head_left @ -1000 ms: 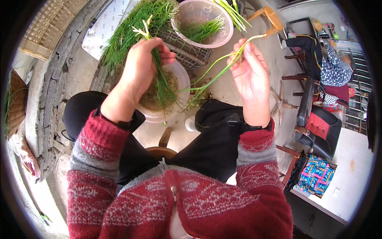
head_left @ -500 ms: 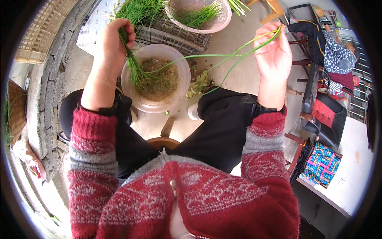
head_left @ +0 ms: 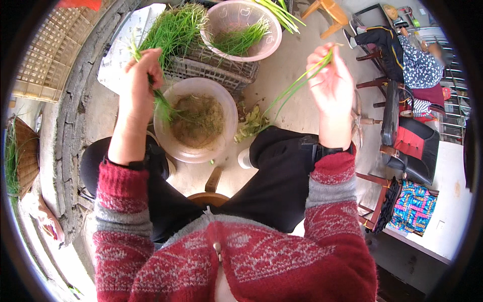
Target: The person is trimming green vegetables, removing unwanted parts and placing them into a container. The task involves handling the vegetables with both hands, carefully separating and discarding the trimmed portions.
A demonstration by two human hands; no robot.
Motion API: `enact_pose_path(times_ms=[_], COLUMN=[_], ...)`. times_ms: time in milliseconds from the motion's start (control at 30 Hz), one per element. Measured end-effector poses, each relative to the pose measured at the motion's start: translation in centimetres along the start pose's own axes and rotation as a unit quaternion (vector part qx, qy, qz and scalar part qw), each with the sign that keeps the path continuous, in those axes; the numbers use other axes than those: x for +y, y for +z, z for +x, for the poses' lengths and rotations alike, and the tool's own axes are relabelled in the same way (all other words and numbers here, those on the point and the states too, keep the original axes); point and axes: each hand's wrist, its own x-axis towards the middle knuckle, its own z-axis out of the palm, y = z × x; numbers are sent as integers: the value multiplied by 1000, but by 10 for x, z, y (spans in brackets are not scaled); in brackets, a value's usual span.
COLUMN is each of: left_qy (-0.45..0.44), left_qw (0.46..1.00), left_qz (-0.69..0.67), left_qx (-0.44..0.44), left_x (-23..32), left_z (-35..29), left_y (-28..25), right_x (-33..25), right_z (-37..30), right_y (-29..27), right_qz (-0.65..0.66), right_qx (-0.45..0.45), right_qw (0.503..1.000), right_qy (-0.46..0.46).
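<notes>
My left hand point(head_left: 136, 83) is closed around a bunch of thin scallions point(head_left: 164, 106). Their pale root ends stick up past the thumb, and the green tops hang over the left side of a whitish plastic basin point(head_left: 232, 113). Brownish water or wet scraps lie in that basin. Off to the right, my right hand point(head_left: 332, 83) is raised with its palm up. Between thumb and fingertips it pinches a few long scallion leaves point(head_left: 288, 90), which droop left toward my knee, apart from the bunch.
Beyond the basin, a dark plastic crate point(head_left: 216, 71) bears a heap of scallions point(head_left: 173, 31) and a pink colander point(head_left: 221, 14) with more greens. Wilted leaves point(head_left: 251, 123) lie on the floor. A wooden stool point(head_left: 327, 17) stands far right; another person point(head_left: 422, 58) sits beyond.
The long leaves in my right hand have come away from the bunch in my left. Both hands now appear lower in view, and the right one slightly farther left.
</notes>
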Motion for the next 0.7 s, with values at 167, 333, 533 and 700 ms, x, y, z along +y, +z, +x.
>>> enact_pose_path(times_ms=[167, 333, 533, 700], left_qy=[-21, -68, -81, -69], left_qw=[994, 982, 976, 973], left_qz=[66, 25, 11, 4], left_qx=[-90, -172, -203, -222], left_x=[2, -1, 0, -1], left_z=[-33, -52, -57, -55], left_y=[34, 55, 55, 56], right_x=[36, 67, 81, 89], right_z=[-6, -6, -5, -2], right_y=[27, 49, 61, 64], right_qz=[-164, -277, -321, -344], right_qx=[42, 8, 21, 26], right_qw=[984, 957, 943, 937], right_qy=[60, 86, 84, 58])
